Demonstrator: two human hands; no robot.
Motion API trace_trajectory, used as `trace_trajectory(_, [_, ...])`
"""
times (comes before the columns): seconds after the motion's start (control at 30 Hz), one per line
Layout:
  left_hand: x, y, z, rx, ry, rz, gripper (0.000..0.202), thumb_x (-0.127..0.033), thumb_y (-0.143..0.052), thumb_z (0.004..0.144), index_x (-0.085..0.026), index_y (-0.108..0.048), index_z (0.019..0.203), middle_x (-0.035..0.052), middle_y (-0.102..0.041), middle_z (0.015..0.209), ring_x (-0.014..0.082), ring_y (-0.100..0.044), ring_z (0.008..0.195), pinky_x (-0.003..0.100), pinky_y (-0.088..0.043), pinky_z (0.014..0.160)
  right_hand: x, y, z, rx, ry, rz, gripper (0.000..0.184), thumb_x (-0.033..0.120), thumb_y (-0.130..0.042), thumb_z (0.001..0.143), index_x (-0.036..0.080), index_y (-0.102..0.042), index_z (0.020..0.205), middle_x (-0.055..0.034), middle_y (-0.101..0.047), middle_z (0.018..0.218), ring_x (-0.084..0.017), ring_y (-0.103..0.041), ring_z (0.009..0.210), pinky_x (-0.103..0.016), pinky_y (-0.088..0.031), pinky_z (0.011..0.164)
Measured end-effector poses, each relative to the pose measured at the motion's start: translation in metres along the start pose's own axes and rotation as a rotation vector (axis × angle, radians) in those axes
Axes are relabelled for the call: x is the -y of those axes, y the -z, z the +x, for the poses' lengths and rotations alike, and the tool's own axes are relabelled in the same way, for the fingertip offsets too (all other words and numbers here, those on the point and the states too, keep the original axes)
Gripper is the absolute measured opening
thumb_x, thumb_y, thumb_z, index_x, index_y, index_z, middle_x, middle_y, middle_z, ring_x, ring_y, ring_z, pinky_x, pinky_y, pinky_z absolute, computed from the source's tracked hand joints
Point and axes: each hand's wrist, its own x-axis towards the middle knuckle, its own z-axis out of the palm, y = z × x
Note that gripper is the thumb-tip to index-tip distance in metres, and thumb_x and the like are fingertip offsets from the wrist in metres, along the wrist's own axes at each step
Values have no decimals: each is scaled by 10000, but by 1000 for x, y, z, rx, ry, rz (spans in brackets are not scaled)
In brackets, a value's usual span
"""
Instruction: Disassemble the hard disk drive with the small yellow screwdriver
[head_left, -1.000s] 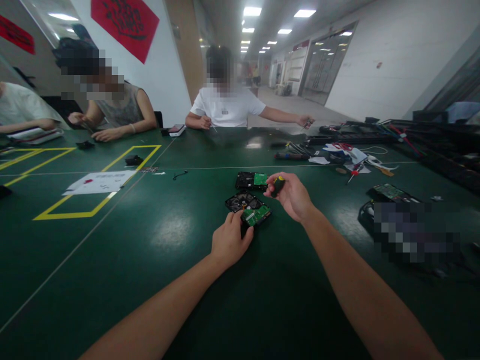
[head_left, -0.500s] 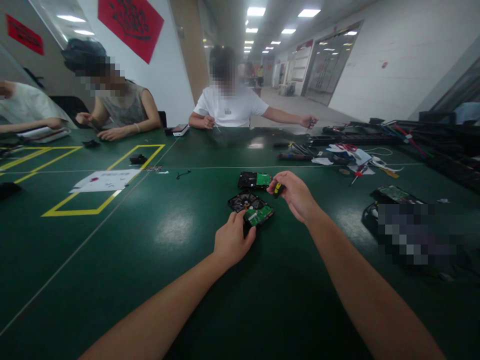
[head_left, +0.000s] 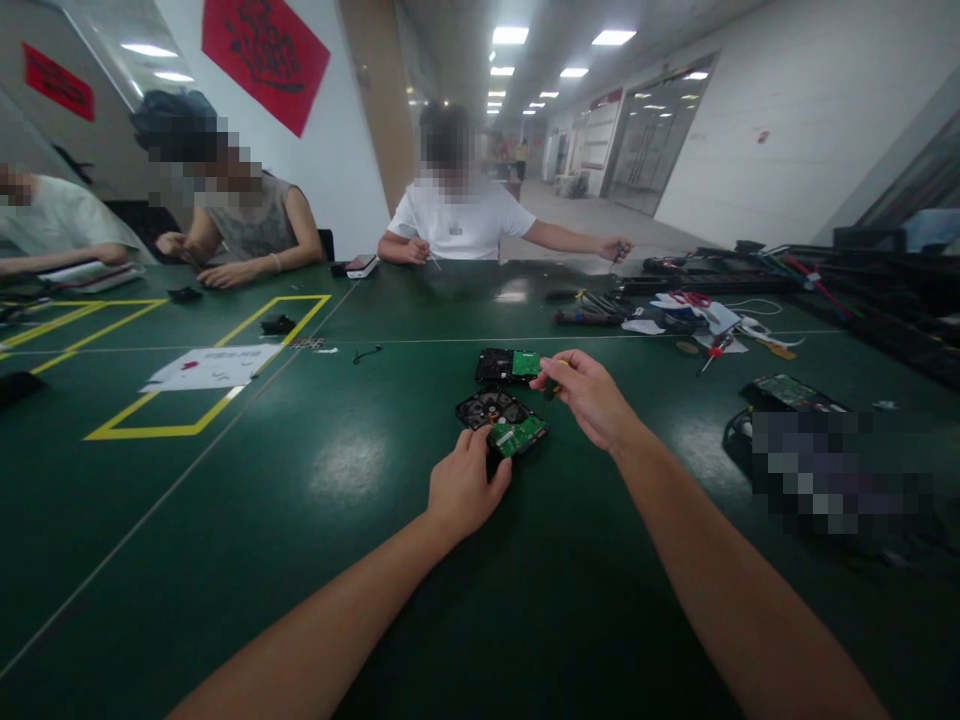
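Observation:
A hard drive (head_left: 519, 437) with a bare green circuit board lies on the dark green table, turned at an angle. My left hand (head_left: 463, 482) grips its near left edge, thumb on the near side and fingers on top. Above and right of it, my right hand (head_left: 591, 398) pinches a small screwdriver (head_left: 552, 388) with a yellow and black handle; its tip cannot be made out. Just behind lies a second hard drive (head_left: 493, 365), black with a green board, close to my right fingertips.
Tools and cables (head_left: 600, 308) lie at the back right, near a red-handled screwdriver (head_left: 720, 347). A circuit board (head_left: 795, 388) and a blurred dark object (head_left: 832, 470) are at the right. A paper sheet (head_left: 214, 367) lies left. Across the table sits a person in white (head_left: 461, 225).
My right hand has turned the screwdriver slightly, so less of its yellow shows. My left hand stays on the hard drive. The whole view has tipped up a little.

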Motion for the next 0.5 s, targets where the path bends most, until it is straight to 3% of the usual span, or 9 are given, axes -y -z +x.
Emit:
trace_trajectory(0.17, [0,-1,0,-8,-4,7,556,-486,-518,1006,-232,-437,1494,103,-605,1347,245,-691,1068,332,-535,794,-3,2,3,-25,86,-8,178,413,-674,905,242,-625,897,-1,-685,802,-196,-658,807,-353,-450,796])
trace_trajectory(0.33, [0,1,0,12,3,-10,559,-471,-525,1005,-224,-434,1497,107,-608,1346,247,-684,1094,336,-540,812,-8,5,7,10,136,-77,307,540,-609,941,249,-688,885,4,-604,766,-182,-595,753,-339,-466,776])
trace_trajectory(0.5, [-1,2,0,19,11,-18,562,-466,-542,998,-226,-440,1496,99,-611,1331,237,-686,1081,326,-538,805,-9,6,7,39,183,-213,360,556,-516,1000,249,-703,1023,-25,-650,871,-208,-633,850,-353,-472,800])
